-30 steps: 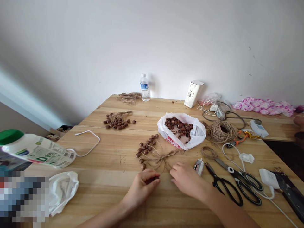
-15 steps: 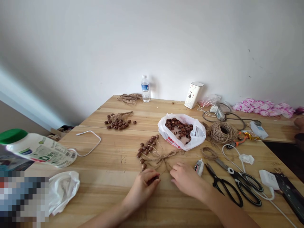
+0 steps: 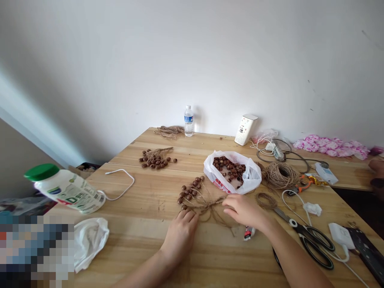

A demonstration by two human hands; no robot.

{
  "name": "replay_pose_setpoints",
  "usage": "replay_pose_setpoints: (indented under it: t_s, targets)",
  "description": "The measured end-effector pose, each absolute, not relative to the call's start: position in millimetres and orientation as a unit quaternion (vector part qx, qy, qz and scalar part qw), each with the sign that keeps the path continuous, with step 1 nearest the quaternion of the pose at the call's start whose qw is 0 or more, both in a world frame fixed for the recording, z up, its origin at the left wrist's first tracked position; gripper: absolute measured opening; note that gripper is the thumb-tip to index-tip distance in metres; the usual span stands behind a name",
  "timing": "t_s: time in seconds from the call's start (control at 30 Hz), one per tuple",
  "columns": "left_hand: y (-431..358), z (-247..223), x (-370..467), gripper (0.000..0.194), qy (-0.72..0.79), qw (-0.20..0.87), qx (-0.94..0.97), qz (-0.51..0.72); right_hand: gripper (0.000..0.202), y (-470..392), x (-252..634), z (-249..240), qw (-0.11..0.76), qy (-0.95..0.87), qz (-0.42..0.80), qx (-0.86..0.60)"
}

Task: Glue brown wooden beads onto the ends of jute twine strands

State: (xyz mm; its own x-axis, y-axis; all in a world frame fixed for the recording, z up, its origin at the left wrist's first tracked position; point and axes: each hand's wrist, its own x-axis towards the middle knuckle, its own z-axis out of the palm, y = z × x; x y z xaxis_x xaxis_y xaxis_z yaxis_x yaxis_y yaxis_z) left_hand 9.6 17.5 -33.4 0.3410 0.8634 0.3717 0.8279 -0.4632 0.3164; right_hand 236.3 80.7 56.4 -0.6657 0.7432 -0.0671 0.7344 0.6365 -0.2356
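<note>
A bundle of jute twine strands with a wrapped, knotted stem (image 3: 212, 203) lies before me, brown nut shells (image 3: 189, 191) strung on its strand ends. My right hand (image 3: 244, 211) has its fingers closed on the right end of the stem. Just below the strung shells, my left hand (image 3: 181, 232) rests on the table with its fingers curled; whatever they hold is hidden. Behind the bundle, a white plastic bag (image 3: 210, 178) holds loose shells. A glue tube (image 3: 249, 232) lies under my right forearm.
Scissors (image 3: 315, 244), a ball of twine (image 3: 280, 175), pliers (image 3: 304, 185) and cables lie to the right. A second bundle of strung shells (image 3: 156, 160) sits farther back, near a water bottle (image 3: 189, 122). At left stands a tilted white bottle with a green cap (image 3: 42, 172).
My right hand has moved up onto the stem's end. My left hand has turned palm down and moved toward the strung shells; the shell in its fingers is no longer visible. The view has shifted slightly.
</note>
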Motion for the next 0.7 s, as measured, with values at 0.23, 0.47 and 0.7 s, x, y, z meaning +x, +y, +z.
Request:
replay_pose_setpoints:
  t_s: [0.23,0.47,0.7]
  targets:
    - [30.2,-30.6,-4.2,0.023,0.580,-0.016,0.798,0.161,0.017,110.7,206.7,30.3,-0.023,-0.936,0.081,-0.343]
    - [37.3,-30.3,-9.5,0.028,0.590,-0.031,0.791,0.159,0.018,120.8,199.6,16.4,-0.056,-0.931,0.031,-0.359]
    - [27.9,-27.0,0.4,0.037,0.501,-0.022,0.829,0.247,0.022,123.0,209.7,17.0,-0.041,-0.921,-0.002,-0.388]
